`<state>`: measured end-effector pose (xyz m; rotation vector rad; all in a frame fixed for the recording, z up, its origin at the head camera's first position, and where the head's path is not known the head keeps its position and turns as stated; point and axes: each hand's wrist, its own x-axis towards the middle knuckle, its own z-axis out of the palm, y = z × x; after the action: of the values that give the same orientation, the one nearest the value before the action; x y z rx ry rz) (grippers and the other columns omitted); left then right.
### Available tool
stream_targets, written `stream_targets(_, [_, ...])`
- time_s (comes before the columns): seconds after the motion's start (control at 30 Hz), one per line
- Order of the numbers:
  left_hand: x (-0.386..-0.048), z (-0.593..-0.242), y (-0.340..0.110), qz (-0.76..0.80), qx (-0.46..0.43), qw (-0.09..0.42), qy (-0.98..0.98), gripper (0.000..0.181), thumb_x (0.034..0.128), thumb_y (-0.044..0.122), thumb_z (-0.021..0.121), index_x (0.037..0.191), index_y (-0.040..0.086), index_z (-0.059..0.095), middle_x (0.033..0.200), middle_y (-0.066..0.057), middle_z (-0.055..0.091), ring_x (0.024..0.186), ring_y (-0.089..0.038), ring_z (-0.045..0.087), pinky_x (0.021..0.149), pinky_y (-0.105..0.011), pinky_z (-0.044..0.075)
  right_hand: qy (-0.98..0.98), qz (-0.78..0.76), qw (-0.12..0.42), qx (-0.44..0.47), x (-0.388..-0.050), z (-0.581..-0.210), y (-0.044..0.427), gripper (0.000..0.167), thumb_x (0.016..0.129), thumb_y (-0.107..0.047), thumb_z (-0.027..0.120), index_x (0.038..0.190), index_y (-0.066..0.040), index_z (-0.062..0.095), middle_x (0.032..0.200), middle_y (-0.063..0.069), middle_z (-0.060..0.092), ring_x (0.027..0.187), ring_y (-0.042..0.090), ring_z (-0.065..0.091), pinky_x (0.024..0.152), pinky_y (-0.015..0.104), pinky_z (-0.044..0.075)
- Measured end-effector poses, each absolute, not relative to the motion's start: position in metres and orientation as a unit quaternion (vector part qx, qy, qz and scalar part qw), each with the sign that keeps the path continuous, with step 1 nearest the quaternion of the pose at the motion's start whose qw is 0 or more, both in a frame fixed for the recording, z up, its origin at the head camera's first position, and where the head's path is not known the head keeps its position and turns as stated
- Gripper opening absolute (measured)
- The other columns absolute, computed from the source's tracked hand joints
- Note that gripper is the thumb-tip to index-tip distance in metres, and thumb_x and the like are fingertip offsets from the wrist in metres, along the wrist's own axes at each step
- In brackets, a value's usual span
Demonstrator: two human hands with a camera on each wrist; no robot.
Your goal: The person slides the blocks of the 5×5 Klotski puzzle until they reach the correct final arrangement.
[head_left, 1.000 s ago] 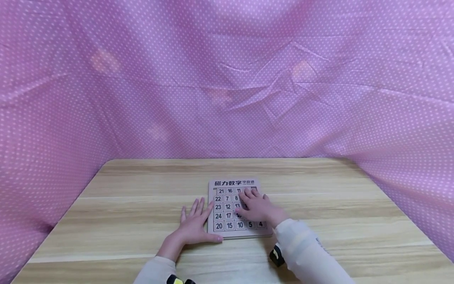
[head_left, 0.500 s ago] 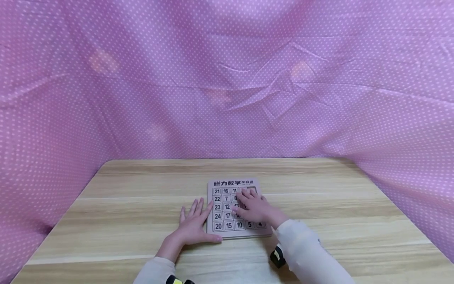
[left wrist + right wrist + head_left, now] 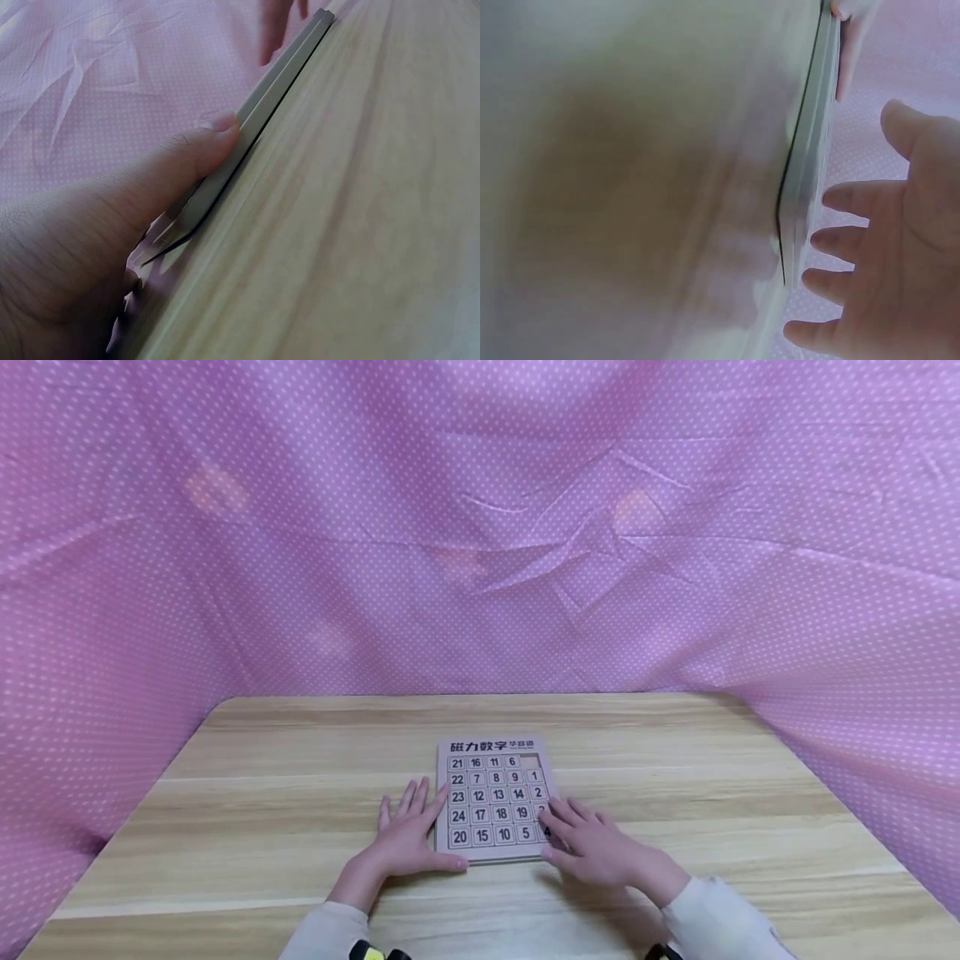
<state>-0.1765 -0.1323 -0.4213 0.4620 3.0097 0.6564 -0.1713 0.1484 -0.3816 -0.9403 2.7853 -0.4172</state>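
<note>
A number sliding puzzle (image 3: 491,852) lies flat on the table, its numbered tiles in a pale frame. The top row reads 21, 16, 11, 6, and the top right cell has no tile. My left hand (image 3: 405,843) spreads beside the left edge, with the thumb (image 3: 217,135) touching the near edge close to the corner. Over the lower right corner hovers my right hand (image 3: 596,852), fingers (image 3: 840,240) extended and apart, partly covering tiles 3 and 4. In the right wrist view its fingers appear clear of the board.
The wood-grain table (image 3: 300,760) extends around the puzzle on all sides. Pink dotted cloth (image 3: 480,568) hangs behind the table and along both sides. Dark devices sit at both wrists, one with yellow (image 3: 371,952) on it.
The top row tiles have slid left, so the gap is now at the top right. My right hand has moved off them toward the lower right corner. My left hand stays put.
</note>
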Motion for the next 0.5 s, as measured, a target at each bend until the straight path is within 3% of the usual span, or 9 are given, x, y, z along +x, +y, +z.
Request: stream_targets(0.5, [-0.1761, -0.42, -0.1317, 0.212, 0.147, 0.014, 0.966, 0.113, 0.049, 0.075, 0.057, 0.139, 0.02, 0.017, 0.141, -0.017, 0.006, 0.127, -0.031, -0.001, 0.094, -0.055, -0.009, 0.937, -0.128, 0.085, -0.313, -0.1688, -0.3826, 0.1506, 0.061, 0.088, -0.047, 0.038, 0.132, -0.006, 0.034, 0.138, 0.018, 0.021, 0.123, 0.04, 0.013, 0.09, 0.062, 0.014])
